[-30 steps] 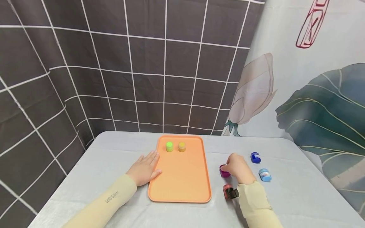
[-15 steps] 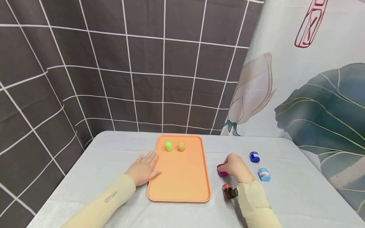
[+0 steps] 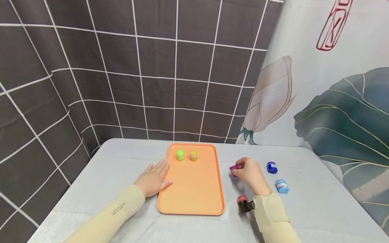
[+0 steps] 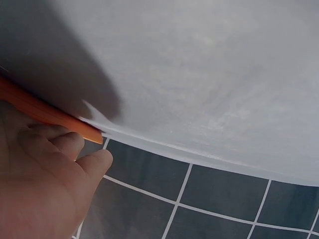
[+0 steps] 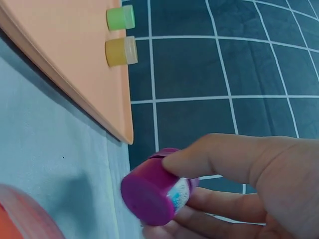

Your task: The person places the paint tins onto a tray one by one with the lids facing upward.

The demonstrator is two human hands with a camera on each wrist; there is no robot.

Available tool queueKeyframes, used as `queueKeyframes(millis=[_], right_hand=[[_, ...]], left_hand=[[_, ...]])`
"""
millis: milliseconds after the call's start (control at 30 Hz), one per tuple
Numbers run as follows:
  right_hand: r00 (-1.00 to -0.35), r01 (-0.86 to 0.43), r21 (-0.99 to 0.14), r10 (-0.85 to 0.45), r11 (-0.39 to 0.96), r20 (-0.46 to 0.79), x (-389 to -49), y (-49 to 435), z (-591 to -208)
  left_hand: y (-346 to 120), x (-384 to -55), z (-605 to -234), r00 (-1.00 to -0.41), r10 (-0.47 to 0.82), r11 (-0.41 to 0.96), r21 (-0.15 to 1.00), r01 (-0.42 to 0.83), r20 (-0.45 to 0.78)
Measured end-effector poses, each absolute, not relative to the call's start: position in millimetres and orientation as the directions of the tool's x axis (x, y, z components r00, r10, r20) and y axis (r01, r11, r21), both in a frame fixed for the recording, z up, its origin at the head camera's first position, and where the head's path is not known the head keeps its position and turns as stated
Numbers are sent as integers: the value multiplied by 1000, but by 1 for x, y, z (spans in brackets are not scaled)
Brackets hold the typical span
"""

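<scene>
My right hand (image 3: 251, 174) pinches a small purple paint jar (image 5: 149, 191) between thumb and fingers. The jar is tilted and raised off the table, to the right of the orange tray (image 3: 191, 189); part of its white label shows in the right wrist view. Flat on the tray's left rim lies my left hand (image 3: 153, 180), its fingers straight. At the far end of the tray stand a green jar (image 3: 180, 155) and a yellow jar (image 3: 193, 155), side by side.
A red jar (image 3: 242, 198) stands near my right wrist, partly covered by the black wrist camera (image 3: 247, 206). Further right are a dark blue jar (image 3: 271, 167) and a light blue jar (image 3: 282, 186). Behind the grey-white table (image 3: 121, 152) hangs a dark gridded cloth (image 3: 155, 91).
The purple jar has come up off the table in my right hand and shifted slightly left and away from me. My left hand stays in place on the tray.
</scene>
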State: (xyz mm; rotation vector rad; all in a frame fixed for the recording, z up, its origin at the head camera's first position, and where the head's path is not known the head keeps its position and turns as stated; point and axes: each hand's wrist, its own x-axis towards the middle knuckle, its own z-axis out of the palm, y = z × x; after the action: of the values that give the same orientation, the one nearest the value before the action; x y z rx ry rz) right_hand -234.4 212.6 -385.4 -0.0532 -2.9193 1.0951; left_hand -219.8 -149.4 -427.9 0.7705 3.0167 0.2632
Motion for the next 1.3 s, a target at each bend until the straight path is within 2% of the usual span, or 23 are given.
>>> queueKeyframes(millis=[333, 1300], right_hand=[[-989, -65, -701, 46, 710, 138, -234, 208, -386], [-982, -133, -769, 21, 625, 187, -244, 190, -389]], left_hand=[[-150, -221, -427, -880, 474, 868, 158, 472, 26], [-147, -225, -434, -886, 463, 879, 124, 461, 8]])
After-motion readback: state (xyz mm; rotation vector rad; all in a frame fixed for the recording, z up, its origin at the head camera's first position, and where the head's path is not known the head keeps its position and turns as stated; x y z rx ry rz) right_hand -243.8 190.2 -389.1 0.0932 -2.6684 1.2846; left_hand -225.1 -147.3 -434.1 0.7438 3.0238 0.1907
